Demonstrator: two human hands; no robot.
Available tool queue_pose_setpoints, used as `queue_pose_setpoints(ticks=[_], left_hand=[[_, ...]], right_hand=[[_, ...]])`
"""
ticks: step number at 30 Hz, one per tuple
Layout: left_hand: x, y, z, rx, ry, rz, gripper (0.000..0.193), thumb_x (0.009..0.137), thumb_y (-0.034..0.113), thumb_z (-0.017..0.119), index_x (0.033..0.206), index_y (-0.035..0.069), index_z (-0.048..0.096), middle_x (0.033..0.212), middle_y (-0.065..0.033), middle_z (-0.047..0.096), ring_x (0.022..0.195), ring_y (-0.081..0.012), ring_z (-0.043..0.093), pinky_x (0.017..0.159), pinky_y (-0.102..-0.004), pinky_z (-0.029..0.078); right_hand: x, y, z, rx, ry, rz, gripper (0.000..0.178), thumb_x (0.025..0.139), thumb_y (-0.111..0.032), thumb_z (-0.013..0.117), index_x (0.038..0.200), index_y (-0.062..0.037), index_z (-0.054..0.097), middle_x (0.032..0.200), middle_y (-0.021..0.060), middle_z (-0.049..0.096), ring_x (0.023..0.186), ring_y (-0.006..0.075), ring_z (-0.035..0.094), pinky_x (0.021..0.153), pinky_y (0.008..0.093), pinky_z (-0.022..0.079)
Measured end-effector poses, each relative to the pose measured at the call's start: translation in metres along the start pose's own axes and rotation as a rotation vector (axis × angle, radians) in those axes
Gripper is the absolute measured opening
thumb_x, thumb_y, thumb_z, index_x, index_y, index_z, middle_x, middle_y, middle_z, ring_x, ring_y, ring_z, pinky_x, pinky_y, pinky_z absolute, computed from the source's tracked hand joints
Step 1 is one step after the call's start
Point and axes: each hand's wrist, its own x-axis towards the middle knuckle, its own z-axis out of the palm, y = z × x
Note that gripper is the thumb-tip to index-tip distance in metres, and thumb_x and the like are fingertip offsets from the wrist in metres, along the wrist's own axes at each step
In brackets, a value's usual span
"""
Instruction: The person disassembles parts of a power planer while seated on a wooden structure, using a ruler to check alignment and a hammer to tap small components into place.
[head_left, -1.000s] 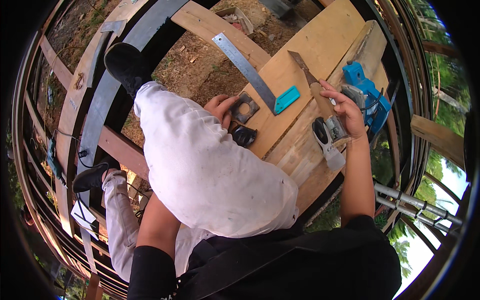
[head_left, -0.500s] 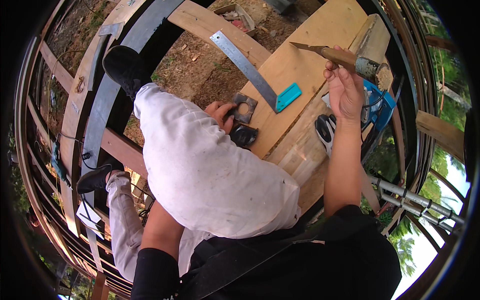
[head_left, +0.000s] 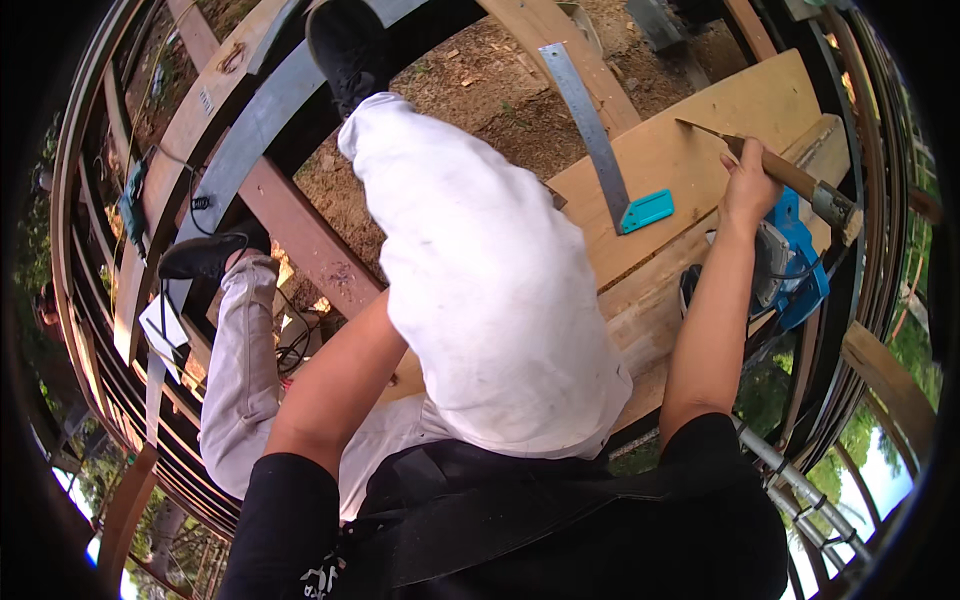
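My right hand [head_left: 748,190] is closed around a chisel [head_left: 800,182] with a wooden handle and a metal hoop at its butt. The thin blade points left above a wide pale plank [head_left: 770,95]. A try square [head_left: 648,210] with a turquoise stock and long steel blade lies on that plank, left of my right hand. My left forearm [head_left: 335,385] reaches behind my raised, white-trousered leg [head_left: 480,270], which hides the left hand and whatever it touches.
A blue power tool [head_left: 805,290] with a cord stands beside my right forearm. Curved metal beams [head_left: 270,105] and a brown timber [head_left: 310,240] run at left, with bare ground below. A green drill [head_left: 132,205] hangs at far left; a ladder [head_left: 800,490] is at lower right.
The view has shifted, moving the scene right. My right hand has turned from an opened-palm hold to a wrapped grip on the chisel. My left hand, earlier beside a holed plate, is now hidden.
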Motion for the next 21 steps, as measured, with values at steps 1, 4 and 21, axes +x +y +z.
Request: queue_pose_setpoints(ticks=[1, 4, 21], left_hand=[[-0.009, -0.002, 0.002, 0.023, 0.064, 0.123, 0.047, 0.079, 0.01, 0.066, 0.124, 0.004, 0.055, 0.112, -0.0121, 0.06, 0.098, -0.0219, 0.06, 0.085, -0.034, 0.049], [-0.024, -0.014, -0.024, 0.16, 0.174, 0.488, 0.041, 0.079, 0.018, 0.066, 0.117, 0.003, 0.06, 0.107, -0.0183, 0.062, 0.097, -0.0319, 0.063, 0.088, -0.0404, 0.049], [-0.143, -0.05, -0.176, -0.073, 0.058, -0.233, 0.029, 0.078, 0.002, 0.061, 0.106, -0.001, 0.064, 0.088, -0.0031, 0.064, 0.078, -0.0099, 0.058, 0.072, -0.0237, 0.048]], right_hand=[[0.002, 0.003, -0.005, 0.094, -0.008, 0.05, 0.024, 0.087, -0.012, 0.065, 0.102, 0.0061, 0.06, 0.101, 0.0138, 0.063, 0.087, 0.0223, 0.067, 0.066, 0.0338, 0.059], [0.009, 0.0, -0.02, 0.117, 0.004, 0.158, 0.031, 0.088, -0.012, 0.063, 0.108, 0.0115, 0.057, 0.106, 0.0163, 0.061, 0.092, 0.024, 0.066, 0.074, 0.0336, 0.062], [0.026, 0.027, -0.021, 0.142, -0.111, 0.265, 0.032, 0.086, -0.01, 0.065, 0.105, 0.0141, 0.056, 0.106, 0.0163, 0.061, 0.089, 0.0245, 0.066, 0.076, 0.0337, 0.061]])
